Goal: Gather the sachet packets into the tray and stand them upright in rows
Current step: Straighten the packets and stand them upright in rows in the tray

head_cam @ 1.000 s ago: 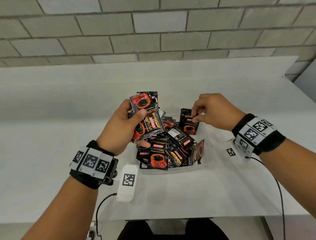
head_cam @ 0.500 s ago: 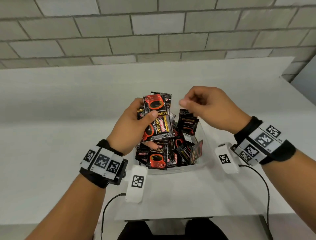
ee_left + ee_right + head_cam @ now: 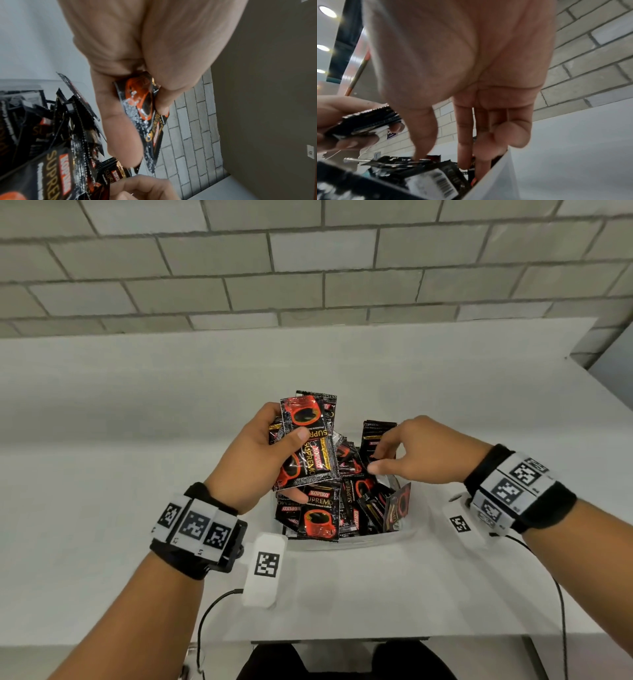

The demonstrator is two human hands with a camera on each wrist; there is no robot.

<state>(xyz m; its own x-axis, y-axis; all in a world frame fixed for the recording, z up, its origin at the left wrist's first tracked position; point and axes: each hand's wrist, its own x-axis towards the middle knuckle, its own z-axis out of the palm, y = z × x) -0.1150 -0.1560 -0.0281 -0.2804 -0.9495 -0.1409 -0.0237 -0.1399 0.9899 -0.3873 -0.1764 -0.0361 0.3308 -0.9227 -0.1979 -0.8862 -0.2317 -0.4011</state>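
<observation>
A clear tray sits on the white table, with several black-and-red sachets lying jumbled in it. My left hand hovers over the tray's left side and grips a stack of sachets between thumb and fingers; the left wrist view shows the same stack pinched. My right hand reaches into the tray's far right part. Its thumb and forefinger are spread beside a sachet standing on edge. In the right wrist view the fingers point down among the sachets, next to the tray wall.
The white table runs wide to both sides and ends at a grey brick wall. White tagged camera blocks hang off both wrists, with black cables trailing toward the table's front edge.
My right hand let go of the standing sachet, rose empty, and has now dropped back into the tray beside it. My left hand keeps gripping its stack.
</observation>
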